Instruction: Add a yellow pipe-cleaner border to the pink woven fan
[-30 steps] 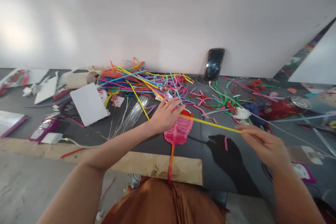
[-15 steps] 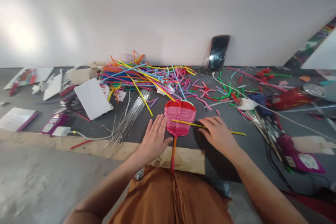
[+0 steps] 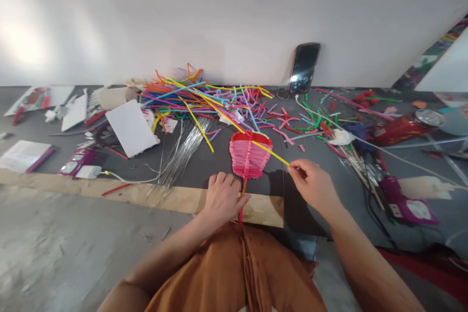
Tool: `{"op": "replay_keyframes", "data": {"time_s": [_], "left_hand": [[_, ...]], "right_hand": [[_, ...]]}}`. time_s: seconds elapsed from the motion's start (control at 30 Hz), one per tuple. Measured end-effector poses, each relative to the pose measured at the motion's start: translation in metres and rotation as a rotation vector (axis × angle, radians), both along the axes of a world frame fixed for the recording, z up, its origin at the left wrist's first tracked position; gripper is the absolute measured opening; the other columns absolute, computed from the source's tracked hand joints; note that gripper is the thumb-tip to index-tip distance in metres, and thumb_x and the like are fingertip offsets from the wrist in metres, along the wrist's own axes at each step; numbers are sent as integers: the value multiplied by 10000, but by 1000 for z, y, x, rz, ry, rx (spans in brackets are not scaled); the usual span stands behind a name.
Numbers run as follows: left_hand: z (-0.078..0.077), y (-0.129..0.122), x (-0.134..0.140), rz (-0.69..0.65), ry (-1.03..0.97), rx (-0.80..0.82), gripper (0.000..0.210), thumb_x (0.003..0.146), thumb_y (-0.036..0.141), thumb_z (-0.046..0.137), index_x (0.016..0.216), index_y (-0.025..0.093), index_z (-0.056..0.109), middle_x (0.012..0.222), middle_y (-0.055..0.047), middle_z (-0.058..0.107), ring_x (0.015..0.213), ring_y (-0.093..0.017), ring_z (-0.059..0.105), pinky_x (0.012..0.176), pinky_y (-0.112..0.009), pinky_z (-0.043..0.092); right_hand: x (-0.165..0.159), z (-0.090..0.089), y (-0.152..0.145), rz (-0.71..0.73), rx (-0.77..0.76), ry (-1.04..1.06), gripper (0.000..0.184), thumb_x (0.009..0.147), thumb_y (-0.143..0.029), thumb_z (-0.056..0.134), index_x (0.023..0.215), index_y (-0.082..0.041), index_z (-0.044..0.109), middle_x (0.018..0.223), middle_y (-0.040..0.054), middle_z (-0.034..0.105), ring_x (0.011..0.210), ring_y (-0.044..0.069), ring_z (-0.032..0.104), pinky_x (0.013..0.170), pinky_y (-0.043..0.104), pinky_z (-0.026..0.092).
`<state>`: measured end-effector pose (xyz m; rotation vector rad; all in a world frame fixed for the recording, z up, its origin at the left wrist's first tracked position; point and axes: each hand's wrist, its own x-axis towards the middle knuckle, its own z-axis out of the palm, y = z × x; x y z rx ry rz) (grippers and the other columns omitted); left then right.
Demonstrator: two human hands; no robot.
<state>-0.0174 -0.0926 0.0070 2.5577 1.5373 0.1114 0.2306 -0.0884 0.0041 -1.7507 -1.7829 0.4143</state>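
Note:
A pink and red pipe-cleaner piece (image 3: 239,156), rounded and basket-like with a red rim, lies on the dark table in front of me. From it an orange-pink stem (image 3: 241,217) runs down towards my body. Between thumb and fingertips, my right hand (image 3: 316,185) pinches one end of a yellow pipe cleaner (image 3: 272,152), whose far end reaches over the pink piece. My left hand (image 3: 224,197) rests at the table edge just left of the stem, fingers laid down and slightly bent, thumb stretched out across the stem.
Behind lies a heap of coloured pipe cleaners (image 3: 183,95), with a phone (image 3: 304,68) leaning on the wall. Thin wires (image 3: 183,148) and a white card (image 3: 131,128) are at left. A red can (image 3: 402,129) and a purple glue gun (image 3: 407,202) lie at right.
The yellow pipe cleaner has swung from nearly level to a slant, its far end now higher on the pink piece. My left hand has slid down from the piece to beside the stem.

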Motion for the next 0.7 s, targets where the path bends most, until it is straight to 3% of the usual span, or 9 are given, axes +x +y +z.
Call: {"op": "replay_keyframes", "data": {"time_s": [0.13,0.3,0.43,0.53,0.63,0.7], "left_hand": [[-5,2,7,66,-156,-87,131,782,206,568,658,174,593,695,-52,615,761,-213,553,706,-350,381],[5,2,1,105,-286,-126,186,810,168,516,627,177,548,656,5,600,666,-126,546,653,-256,390],[8,-10,-14,-62,-356,-52,143,786,153,533,646,176,553,667,0,597,689,-139,524,667,-264,393],[2,-18,-30,-212,-198,54,130,806,185,544,681,174,581,697,-22,597,716,-169,501,661,-294,377],[2,-15,-46,-246,14,69,192,875,232,512,716,166,599,737,-46,602,747,-189,504,672,-319,384],[7,-7,-55,-242,113,41,204,893,265,509,745,170,612,780,-56,612,788,-212,518,690,-345,398]], "right_hand": [[-2,7,-11,-12,-129,143,224,838,-393,493,791,-204,602,624,5,616,537,148,556,559,262,423],[2,8,-17,-11,-204,341,282,828,-457,496,808,-199,608,616,6,626,524,148,553,503,253,419],[8,8,-21,-30,-128,318,288,860,-445,486,833,-196,627,674,20,662,534,148,569,503,256,426],[15,10,-23,-19,25,201,243,884,-376,481,860,-198,644,761,42,683,642,170,619,588,276,465],[26,14,-20,32,195,81,177,887,-307,504,863,-207,648,846,60,682,763,184,638,697,297,482],[34,19,-16,105,223,48,154,894,-282,508,858,-214,641,817,49,666,738,171,628,678,286,479]]}}
